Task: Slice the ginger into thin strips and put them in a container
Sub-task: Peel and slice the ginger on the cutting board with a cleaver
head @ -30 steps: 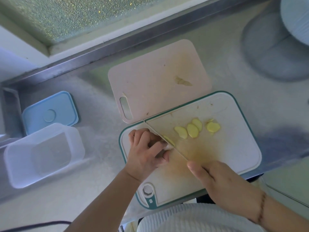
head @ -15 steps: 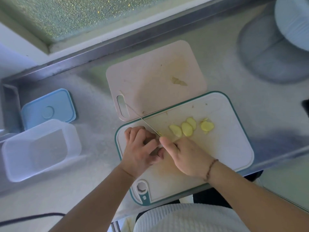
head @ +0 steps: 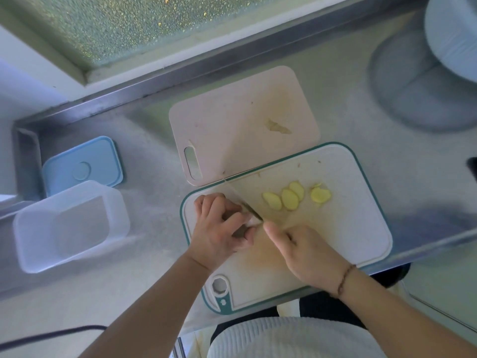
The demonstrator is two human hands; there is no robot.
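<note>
My left hand (head: 222, 226) is curled over a piece of ginger, mostly hidden under the fingers, on the left part of the white, teal-rimmed cutting board (head: 361, 228). My right hand (head: 307, 251) grips a knife (head: 251, 211) whose thin blade runs from beside my left fingers toward the board's far edge. Several yellow ginger slices (head: 289, 198) lie overlapping in the board's middle, one more slice (head: 320, 195) just to their right. A clear, empty plastic container (head: 69, 226) stands at the left.
A pale pink cutting board (head: 232, 125) with a ginger peel scrap (head: 277, 127) lies behind the white one. A blue lid (head: 82, 165) rests behind the container. A grey round object (head: 423, 81) stands far right. A dark cable (head: 51, 334) crosses the near left.
My right hand moved forward and left to meet my left hand, and the knife turned from flat-on to edge-on over the ginger, then drew back slightly toward me.
</note>
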